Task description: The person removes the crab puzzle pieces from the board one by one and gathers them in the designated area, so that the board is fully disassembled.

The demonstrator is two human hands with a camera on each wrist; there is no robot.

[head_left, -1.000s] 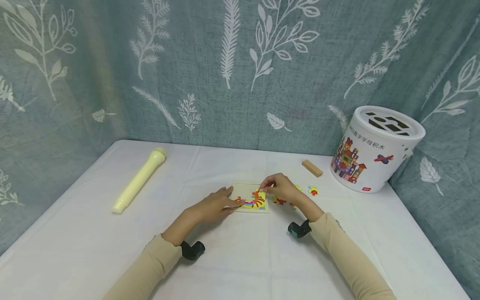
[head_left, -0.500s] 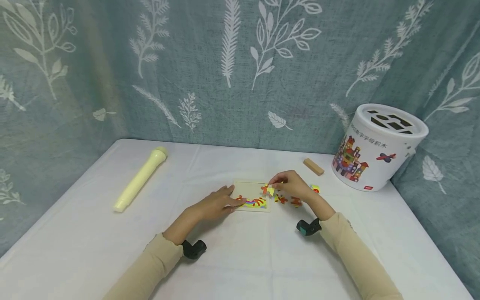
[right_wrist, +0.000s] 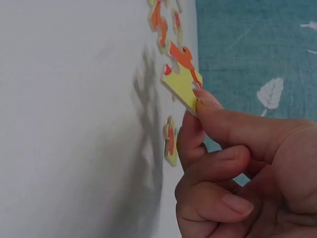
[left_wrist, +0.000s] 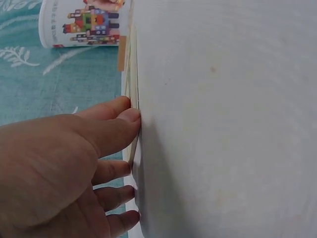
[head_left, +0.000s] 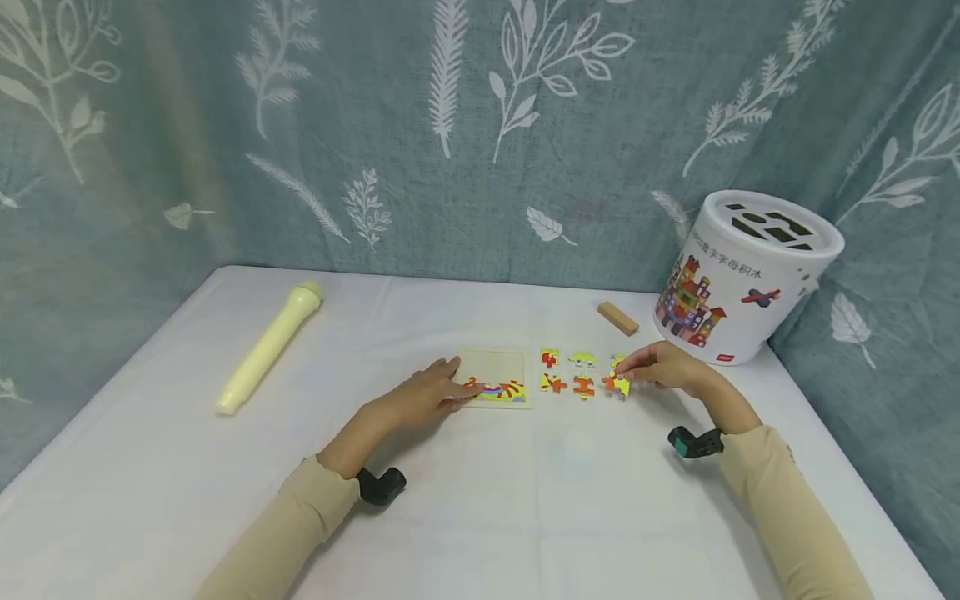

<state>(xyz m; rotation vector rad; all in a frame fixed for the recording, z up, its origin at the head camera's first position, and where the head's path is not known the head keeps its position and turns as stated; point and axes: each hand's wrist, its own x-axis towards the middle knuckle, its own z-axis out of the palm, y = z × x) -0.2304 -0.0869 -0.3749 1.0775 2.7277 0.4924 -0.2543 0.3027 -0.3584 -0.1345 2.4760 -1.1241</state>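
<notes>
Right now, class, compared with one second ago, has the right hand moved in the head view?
Yes: the right hand has moved rightward, away from the puzzle tray and closer to the stationary white bucket.

White-covered table (head_left: pixel 465 500): pale-yellow baton (head_left: pixel 266 354) lies toward left edge; puzzle tray (head_left: pixel 489 363), loose pieces (head_left: pixel 583 386) mid-table; wooden block (head_left: pixel 618 318) near far edge; printed tub (head_left: pixel 738 292) at far right corner.

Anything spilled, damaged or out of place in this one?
Nothing stands out. Loose puzzle pieces lie in rows beside the partly filled board, the right hand pinches one piece, and I see no spill or damage.
</notes>
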